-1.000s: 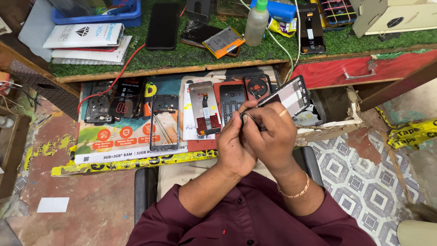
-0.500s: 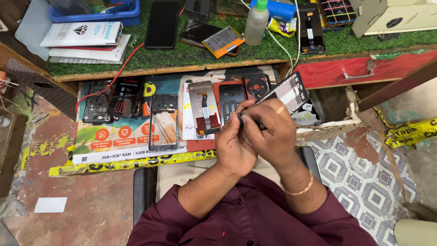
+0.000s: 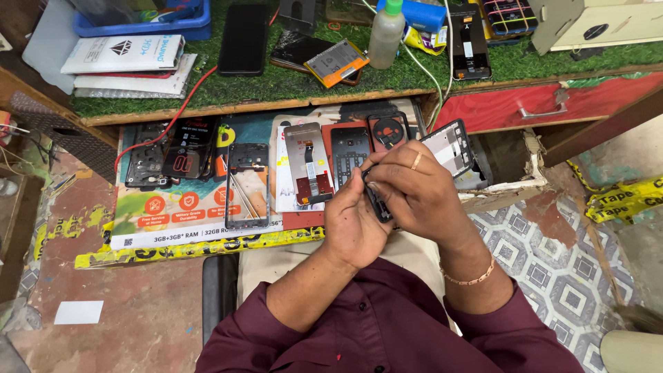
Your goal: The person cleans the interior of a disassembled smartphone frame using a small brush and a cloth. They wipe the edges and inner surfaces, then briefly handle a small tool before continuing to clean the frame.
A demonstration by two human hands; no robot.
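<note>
A dark phone part (image 3: 378, 204) is clamped between the fingers of the left hand (image 3: 352, 224) and right hand (image 3: 418, 193). At the far left, a blue tray (image 3: 176, 27) is seen on the green mat (image 3: 276, 83); its contents cannot be made out.

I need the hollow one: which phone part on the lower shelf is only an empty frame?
The black rectangular phone frame, left of the grey display panel; poster shows through it.

Two hands (image 3: 387, 207), one plastic bottle (image 3: 385, 31), one blue tray (image 3: 186, 27), one red drawer (image 3: 545, 103).

Phone repair workshop: dismantled phone frames (image 3: 247, 185), a battery (image 3: 336, 62) and a solvent bottle (image 3: 385, 31) cover the desk (image 3: 290, 86).
</note>
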